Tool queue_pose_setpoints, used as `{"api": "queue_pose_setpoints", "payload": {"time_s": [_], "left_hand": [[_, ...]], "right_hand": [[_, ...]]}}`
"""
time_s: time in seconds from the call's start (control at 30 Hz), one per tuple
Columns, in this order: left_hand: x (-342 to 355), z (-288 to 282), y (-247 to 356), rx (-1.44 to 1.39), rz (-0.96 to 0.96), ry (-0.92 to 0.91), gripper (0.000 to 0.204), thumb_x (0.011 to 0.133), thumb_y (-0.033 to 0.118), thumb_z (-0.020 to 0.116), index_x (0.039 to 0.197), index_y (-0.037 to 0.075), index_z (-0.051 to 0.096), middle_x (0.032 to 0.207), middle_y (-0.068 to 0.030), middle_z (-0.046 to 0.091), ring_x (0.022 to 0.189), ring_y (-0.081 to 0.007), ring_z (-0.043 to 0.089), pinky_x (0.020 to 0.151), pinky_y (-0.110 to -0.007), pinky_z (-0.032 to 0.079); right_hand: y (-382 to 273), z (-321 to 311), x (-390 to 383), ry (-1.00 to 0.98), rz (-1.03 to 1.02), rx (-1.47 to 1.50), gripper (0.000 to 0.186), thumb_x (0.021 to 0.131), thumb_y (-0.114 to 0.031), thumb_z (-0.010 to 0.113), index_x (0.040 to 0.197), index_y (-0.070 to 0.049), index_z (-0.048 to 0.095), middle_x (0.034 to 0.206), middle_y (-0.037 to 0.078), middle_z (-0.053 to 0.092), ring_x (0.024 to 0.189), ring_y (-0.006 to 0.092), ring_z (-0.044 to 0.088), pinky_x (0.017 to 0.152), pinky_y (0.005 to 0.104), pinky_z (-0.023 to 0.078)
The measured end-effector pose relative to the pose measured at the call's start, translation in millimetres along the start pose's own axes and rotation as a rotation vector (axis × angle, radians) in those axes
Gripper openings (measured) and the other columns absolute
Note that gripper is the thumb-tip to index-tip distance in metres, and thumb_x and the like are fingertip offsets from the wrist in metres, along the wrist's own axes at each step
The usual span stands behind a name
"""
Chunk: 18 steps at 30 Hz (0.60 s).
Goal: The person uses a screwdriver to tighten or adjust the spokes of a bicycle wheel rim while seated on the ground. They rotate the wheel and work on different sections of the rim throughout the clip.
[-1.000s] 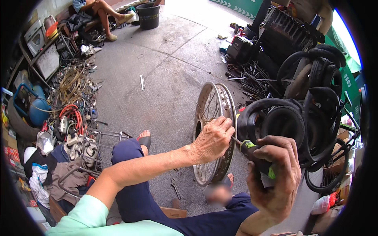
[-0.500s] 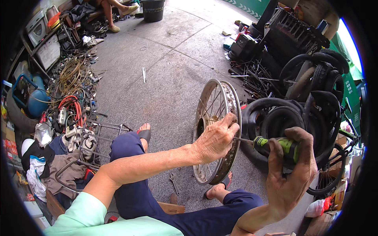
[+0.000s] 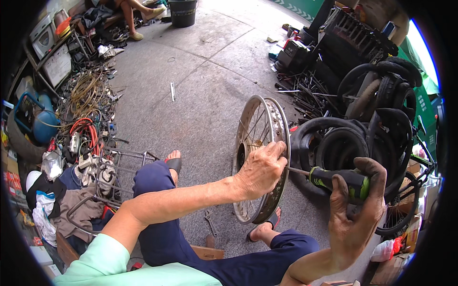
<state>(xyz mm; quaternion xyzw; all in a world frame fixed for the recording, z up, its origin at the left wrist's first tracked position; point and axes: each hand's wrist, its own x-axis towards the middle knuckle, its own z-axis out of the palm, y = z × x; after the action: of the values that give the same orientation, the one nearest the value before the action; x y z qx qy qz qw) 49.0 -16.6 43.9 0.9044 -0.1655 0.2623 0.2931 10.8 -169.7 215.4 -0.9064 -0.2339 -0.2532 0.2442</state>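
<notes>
A bare spoked wheel rim (image 3: 261, 214) stands upright between my legs, its metal worn and stained. My left hand (image 3: 263, 170) is closed at the rim's right-hand edge, thumb and fingers pressed together beside the tip of a screwdriver. The green and black screwdriver (image 3: 341, 183) lies level, its thin shaft pointing left into the outer face of the rim. Its handle is held between the thumb and bent fingers of my right hand (image 3: 355, 214), which is darkly smudged. My left hand hides the place where the tip meets the rim.
Black tyres (image 3: 353, 143) are piled just right of the wheel. An open-ended wrench (image 3: 210, 223) and a wooden block (image 3: 207, 252) lie on the floor below. A metal rack (image 3: 112, 171), cables (image 3: 86, 95) and a blue tank (image 3: 45, 117) crowd the left. Another person's legs (image 3: 131, 16) show far left.
The screwdriver handle has turned, so more of its black side faces up. My right hand's fingers have shifted round it, and my left hand sits slightly lower.
</notes>
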Motion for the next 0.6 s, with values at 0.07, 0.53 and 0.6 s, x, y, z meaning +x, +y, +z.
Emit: {"api": "queue_pose_setpoints", "payload": {"time_s": [0.07,0.53,0.6], "left_hand": [[-0.1,-0.2,0.7,0.016,0.003,-0.013,0.019,0.073,0.004,0.071,0.088,-0.004,0.062,0.113,-0.0173,0.056,0.104,-0.0317,0.06,0.088,-0.041,0.053],[1.7,-1.7,-0.6,0.022,0.001,-0.006,0.022,0.073,0.007,0.072,0.09,-0.003,0.06,0.112,-0.0161,0.056,0.106,-0.0314,0.059,0.089,-0.041,0.052],[1.4,0.1,-1.2,0.015,0.006,-0.003,0.023,0.073,0.006,0.072,0.09,-0.003,0.06,0.112,-0.016,0.056,0.105,-0.0315,0.059,0.089,-0.041,0.052]], "right_hand": [[1.1,-0.1,-0.8,0.001,-0.009,0.003,0.034,0.092,-0.017,0.073,0.117,-0.001,0.056,0.098,0.012,0.062,0.082,0.0171,0.065,0.073,0.0292,0.052],[2.4,-4.1,-2.9,-0.093,-0.127,0.047,0.042,0.08,-0.012,0.076,0.115,-0.002,0.054,0.101,0.013,0.057,0.085,0.0242,0.06,0.082,0.0322,0.048],[2.0,-3.5,-2.0,-0.095,-0.194,0.025,0.044,0.082,-0.02,0.077,0.115,-0.003,0.054,0.097,0.014,0.057,0.082,0.0246,0.061,0.079,0.0327,0.049]]}}
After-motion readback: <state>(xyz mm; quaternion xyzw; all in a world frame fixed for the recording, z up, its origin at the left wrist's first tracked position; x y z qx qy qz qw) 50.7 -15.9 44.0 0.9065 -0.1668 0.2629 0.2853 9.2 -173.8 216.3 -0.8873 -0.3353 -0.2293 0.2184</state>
